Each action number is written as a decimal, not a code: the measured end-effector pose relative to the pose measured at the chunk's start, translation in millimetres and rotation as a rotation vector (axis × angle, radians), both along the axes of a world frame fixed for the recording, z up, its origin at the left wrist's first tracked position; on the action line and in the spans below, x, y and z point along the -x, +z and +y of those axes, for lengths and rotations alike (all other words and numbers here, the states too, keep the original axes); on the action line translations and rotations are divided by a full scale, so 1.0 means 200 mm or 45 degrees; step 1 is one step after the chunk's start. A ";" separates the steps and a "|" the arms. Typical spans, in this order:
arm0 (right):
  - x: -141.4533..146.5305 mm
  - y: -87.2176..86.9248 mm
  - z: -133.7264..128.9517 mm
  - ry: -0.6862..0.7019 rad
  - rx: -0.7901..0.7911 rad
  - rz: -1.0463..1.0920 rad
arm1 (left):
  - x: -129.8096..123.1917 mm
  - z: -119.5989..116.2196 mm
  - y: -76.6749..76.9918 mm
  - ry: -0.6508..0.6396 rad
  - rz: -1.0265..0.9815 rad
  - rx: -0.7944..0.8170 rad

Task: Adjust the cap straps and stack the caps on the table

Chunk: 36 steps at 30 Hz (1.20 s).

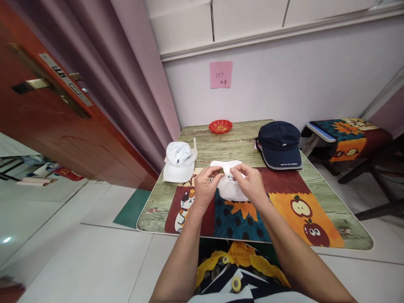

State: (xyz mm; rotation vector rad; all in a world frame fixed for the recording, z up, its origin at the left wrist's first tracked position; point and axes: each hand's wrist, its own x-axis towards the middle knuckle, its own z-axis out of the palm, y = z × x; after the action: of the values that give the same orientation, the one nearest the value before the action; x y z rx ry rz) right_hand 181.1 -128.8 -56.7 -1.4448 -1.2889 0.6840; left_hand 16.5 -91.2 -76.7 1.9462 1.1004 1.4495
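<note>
A white cap [232,192] lies on the patterned mat in front of me, its brim pointing toward the wall. My left hand [205,185] is at the cap's left side, thumb and forefinger closed together on it. From the right, my right hand [251,182] pinches the cap near its middle. A small dark mark shows on the fabric between the hands. The fingers cover parts of the cap, so the exact bit pinched is hard to make out.
Another white cap [179,162] sits to the left with its strap sticking up. Stacked dark blue caps [280,145] stand at the right. A red scalloped dish [220,126] is at the table's back. A wooden door [47,97] and curtain [126,84] border the left.
</note>
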 end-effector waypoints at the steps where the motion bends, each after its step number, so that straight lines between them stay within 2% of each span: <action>1: 0.00 0.00 0.00 -0.003 0.008 -0.004 | 0.00 0.00 0.00 -0.003 0.011 -0.007; 4: -0.01 0.00 0.00 -0.015 0.035 -0.045 | 0.00 0.00 0.01 -0.026 0.041 -0.024; 11: -0.06 -0.01 0.00 0.103 -0.012 -0.016 | -0.01 -0.03 0.08 -0.064 0.079 0.006; 15: -0.07 -0.02 0.00 0.163 -0.033 0.090 | -0.02 -0.05 0.10 -0.124 -0.071 0.219; 19: -0.06 -0.02 -0.01 0.191 -0.007 0.160 | -0.03 -0.05 0.09 -0.224 -0.407 0.572; 21: -0.05 -0.02 -0.01 0.198 -0.005 0.143 | -0.03 -0.05 0.08 -0.245 -0.530 0.668; 25: -0.07 -0.02 -0.02 0.194 -0.014 0.040 | -0.03 -0.06 0.10 -0.279 -0.610 0.771; 30: -0.11 -0.01 -0.02 0.241 0.032 -0.057 | -0.02 -0.06 0.11 -0.316 -0.574 0.840; 36: -0.13 0.05 -0.02 0.315 0.045 -0.188 | -0.02 -0.08 0.11 -0.346 -0.558 0.870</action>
State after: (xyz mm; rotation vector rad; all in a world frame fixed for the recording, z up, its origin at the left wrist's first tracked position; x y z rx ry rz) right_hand 207.5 -132.4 -46.3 -1.3983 -1.5959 0.7768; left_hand 20.8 -106.5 -54.7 1.1754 0.9175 1.0818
